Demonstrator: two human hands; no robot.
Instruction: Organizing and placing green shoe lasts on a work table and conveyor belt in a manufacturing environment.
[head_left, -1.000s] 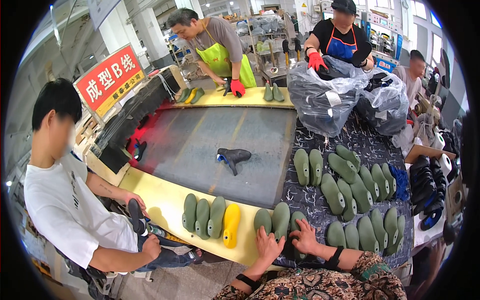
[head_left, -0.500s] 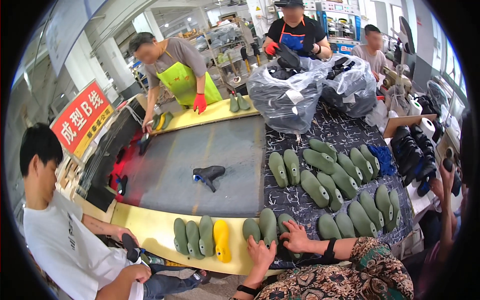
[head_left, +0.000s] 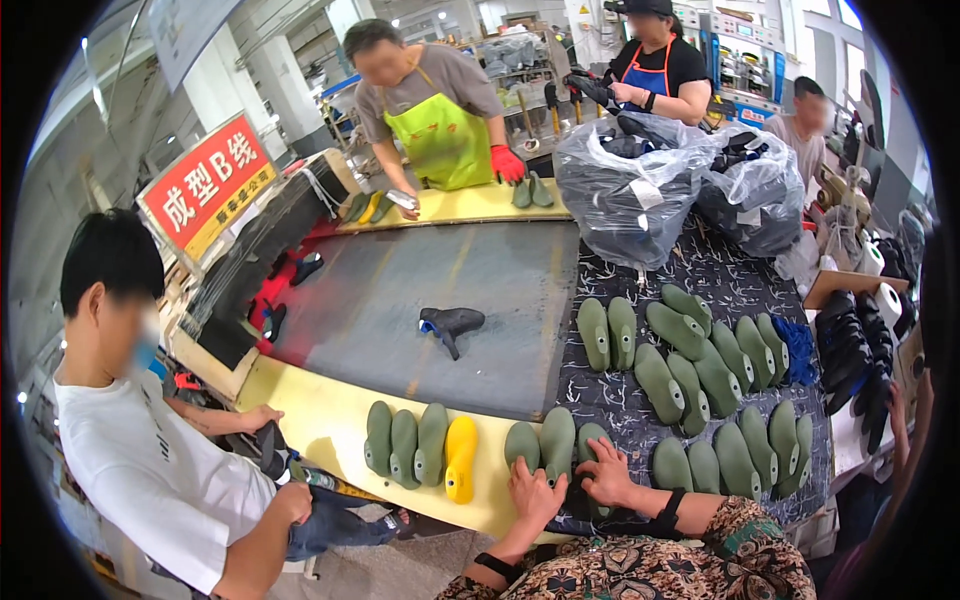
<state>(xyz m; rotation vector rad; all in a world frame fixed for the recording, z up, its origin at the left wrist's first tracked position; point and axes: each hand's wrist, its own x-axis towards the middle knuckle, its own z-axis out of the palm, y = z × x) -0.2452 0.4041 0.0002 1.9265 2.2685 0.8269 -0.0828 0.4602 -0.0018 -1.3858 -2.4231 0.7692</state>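
Three green shoe lasts stand side by side at the near edge of the table. My left hand (head_left: 535, 498) has its fingers over the heel ends of the left green last (head_left: 521, 442) and the middle green last (head_left: 557, 436). Over the right green last (head_left: 592, 436), my right hand (head_left: 606, 476) curls its fingers at the heel, covering much of it. A yellow last (head_left: 460, 458) stands left of my left hand, beside three more green lasts (head_left: 403, 447).
Several green lasts (head_left: 717, 380) stand in rows on the dark patterned cloth (head_left: 625, 400). A dark shoe upper (head_left: 452, 322) lies on the grey conveyor belt (head_left: 400, 290). Plastic bags (head_left: 632, 205) stand beyond. Co-workers stand at left and across; one sits at far right.
The view has swung, so the scene sits further right and lower. My hands stay on the same lasts. The lime-aproned co-worker's hand has left the dark shoe on the belt.
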